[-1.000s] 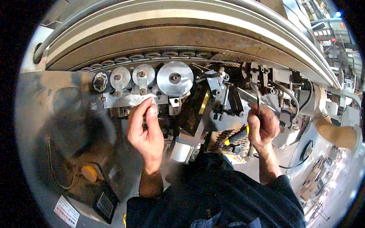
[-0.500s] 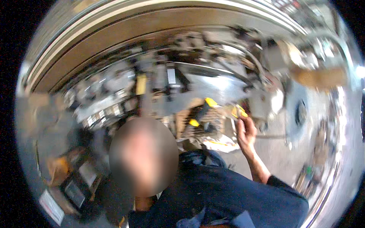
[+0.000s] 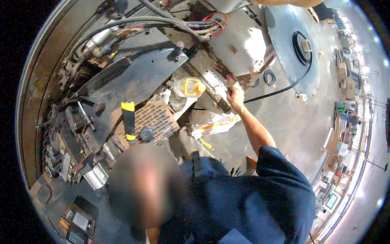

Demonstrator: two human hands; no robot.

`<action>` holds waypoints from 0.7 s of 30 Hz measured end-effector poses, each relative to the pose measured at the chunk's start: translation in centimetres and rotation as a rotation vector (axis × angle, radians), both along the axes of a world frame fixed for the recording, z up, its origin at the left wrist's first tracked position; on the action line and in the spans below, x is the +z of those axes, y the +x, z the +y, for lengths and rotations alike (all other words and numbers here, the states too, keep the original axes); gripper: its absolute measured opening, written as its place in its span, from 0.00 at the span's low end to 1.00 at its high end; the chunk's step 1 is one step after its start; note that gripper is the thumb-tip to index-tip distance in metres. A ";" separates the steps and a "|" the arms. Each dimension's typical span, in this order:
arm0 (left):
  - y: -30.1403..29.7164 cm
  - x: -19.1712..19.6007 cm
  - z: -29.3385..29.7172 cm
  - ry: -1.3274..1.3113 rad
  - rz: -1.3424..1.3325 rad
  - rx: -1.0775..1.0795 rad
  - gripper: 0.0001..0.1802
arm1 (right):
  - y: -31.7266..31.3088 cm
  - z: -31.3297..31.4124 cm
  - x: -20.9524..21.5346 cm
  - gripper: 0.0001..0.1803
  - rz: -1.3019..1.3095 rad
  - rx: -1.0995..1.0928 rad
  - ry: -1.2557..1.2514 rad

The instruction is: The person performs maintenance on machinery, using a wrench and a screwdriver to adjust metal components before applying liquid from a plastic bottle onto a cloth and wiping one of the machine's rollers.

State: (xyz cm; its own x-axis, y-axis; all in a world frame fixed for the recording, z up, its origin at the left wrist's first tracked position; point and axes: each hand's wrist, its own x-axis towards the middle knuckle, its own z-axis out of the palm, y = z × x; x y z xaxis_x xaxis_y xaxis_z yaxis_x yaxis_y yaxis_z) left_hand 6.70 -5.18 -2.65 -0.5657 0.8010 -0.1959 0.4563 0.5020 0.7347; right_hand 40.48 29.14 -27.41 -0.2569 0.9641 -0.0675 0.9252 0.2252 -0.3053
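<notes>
My right hand [image 3: 235, 98] reaches out to the edge of a long dirty metal rail [image 3: 215, 91]. Its fingers are curled closed, and what they hold, if anything, is too small to make out; something whitish shows just beyond them, with a small red piece nearby. Left of the hand stands a clear plastic bottle [image 3: 183, 86] with a yellow handle outline and an orange cap, apart from the fingers. My left hand does not show. A black bar with yellow ends [image 3: 128, 122] lies on a rusty slotted plate [image 3: 156, 118], beside a dark knob [image 3: 146, 133].
A grey metal table surface [image 3: 138, 69] lies at the upper left, under thick cables [image 3: 162, 20]. A pale machine housing [image 3: 237, 44] is beyond my hand. A large round disc [image 3: 284, 49] and a dark hose [image 3: 276, 92] are at right. Below the rail hangs a white bag [image 3: 215, 120].
The view has swung round and sharpened. My right hand, earlier beside the yellow of the bottle, is now farther right of it at the rail.
</notes>
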 end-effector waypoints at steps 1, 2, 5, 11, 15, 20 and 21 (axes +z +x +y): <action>0.1 -1.5 -0.6 -0.057 0.054 -0.035 0.10 | 0.7 0.7 -0.7 0.09 -0.005 0.055 -0.017; 0.5 -1.9 -1.1 -0.115 0.085 -0.044 0.11 | 0.3 1.5 -1.4 0.10 -0.004 0.132 -0.041; 2.1 -1.0 -1.0 -0.212 0.118 -0.026 0.11 | -2.5 3.1 -4.6 0.14 0.081 0.175 -0.076; 2.6 -4.8 -3.5 -0.298 0.058 -0.033 0.12 | 0.4 8.9 -11.4 0.10 0.010 0.146 0.052; 1.5 -6.3 -5.2 -0.323 -0.025 0.155 0.12 | -0.5 7.1 -7.5 0.19 0.227 -0.091 0.059; 1.7 -5.0 -6.3 -0.117 0.089 0.449 0.11 | -5.7 0.8 1.8 0.16 0.701 -0.025 0.132; 1.0 -4.8 -5.2 -0.048 0.137 0.435 0.12 | -7.3 -1.1 5.2 0.16 0.663 0.055 0.165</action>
State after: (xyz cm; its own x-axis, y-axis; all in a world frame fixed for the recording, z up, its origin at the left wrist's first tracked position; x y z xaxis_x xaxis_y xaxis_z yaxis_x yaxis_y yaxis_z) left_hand 7.69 -10.37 -7.42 -0.8709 0.4748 -0.1267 0.2868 0.7004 0.6536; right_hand 33.19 28.08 -22.19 -0.2420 0.9328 0.2670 0.5409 0.3581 -0.7610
